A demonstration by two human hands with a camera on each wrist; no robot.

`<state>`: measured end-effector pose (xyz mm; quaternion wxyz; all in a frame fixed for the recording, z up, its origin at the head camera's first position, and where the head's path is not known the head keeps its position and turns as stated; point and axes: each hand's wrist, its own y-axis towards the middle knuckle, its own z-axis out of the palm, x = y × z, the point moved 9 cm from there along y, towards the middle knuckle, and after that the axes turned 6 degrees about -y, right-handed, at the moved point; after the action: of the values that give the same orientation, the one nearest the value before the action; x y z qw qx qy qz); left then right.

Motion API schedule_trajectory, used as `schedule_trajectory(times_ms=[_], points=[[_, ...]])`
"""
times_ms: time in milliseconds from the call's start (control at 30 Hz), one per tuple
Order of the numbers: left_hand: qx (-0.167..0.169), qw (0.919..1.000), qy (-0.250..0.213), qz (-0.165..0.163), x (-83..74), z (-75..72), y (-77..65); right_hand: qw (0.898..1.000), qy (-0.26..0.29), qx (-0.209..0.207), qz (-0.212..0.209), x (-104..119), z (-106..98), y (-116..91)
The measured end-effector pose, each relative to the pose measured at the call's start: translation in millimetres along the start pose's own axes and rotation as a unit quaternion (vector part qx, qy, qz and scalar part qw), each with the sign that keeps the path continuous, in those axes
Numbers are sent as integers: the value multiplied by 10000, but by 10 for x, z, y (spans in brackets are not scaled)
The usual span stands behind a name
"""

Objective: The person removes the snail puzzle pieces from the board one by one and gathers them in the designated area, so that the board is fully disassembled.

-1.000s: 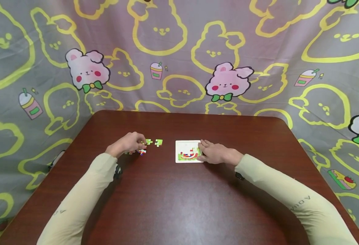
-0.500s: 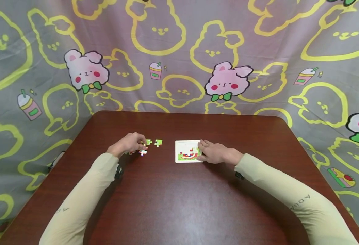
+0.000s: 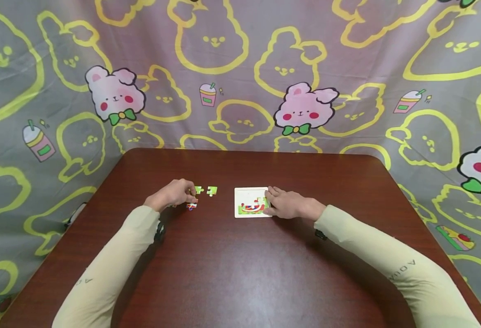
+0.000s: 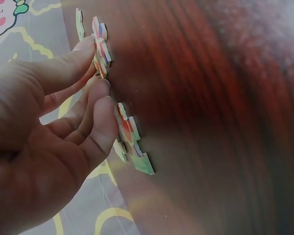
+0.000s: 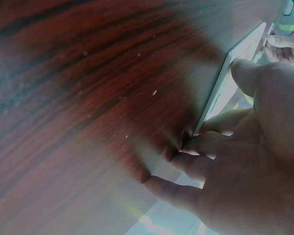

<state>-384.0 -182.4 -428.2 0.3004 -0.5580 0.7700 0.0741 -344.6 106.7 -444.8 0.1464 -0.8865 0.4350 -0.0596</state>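
My left hand (image 3: pixel 172 193) is bent low over loose jigsaw pieces on the left of the table. Its thumb and fingertips pinch a red, white and blue puzzle piece (image 4: pixel 102 44), seen nearly edge-on in the left wrist view. Another piece with red and green (image 4: pixel 131 134) lies by the other fingers. To the right is a white-framed puzzle board (image 3: pixel 240 198), its lower part filled with a colourful picture, its upper part plain white. My right hand (image 3: pixel 287 204) rests against the board's right side, thumb on the near corner and fingers fairly straight, covering that edge.
Two green puzzle pieces lie just beyond the left hand, one nearer it (image 3: pixel 199 190) and one further right (image 3: pixel 212 191). All this is on a dark red-brown wooden table (image 3: pixel 232 264). A patterned curtain (image 3: pixel 240 82) hangs behind its far edge.
The red, white and blue piece has shifted slightly toward the near side under my left fingers. My right hand and the board stay put.
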Motion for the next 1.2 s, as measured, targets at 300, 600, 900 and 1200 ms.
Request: schedule_trajectory(times_ms=[300, 600, 900, 1200], points=[[-453, 9985, 193, 258, -118, -108, 27, 10000, 13, 28, -21, 4, -8, 6], [-641, 9963, 158, 552, -310, -81, 101, 10000, 76, 0, 52, -3, 7, -9], [-609, 9954, -151, 730, -647, -22, 186, 9999, 96, -82, -24, 0, -29, 14], [-493, 9947, -264, 860, -950, 150, 357, 9998, 181, -59, 22, -13, -12, -3]])
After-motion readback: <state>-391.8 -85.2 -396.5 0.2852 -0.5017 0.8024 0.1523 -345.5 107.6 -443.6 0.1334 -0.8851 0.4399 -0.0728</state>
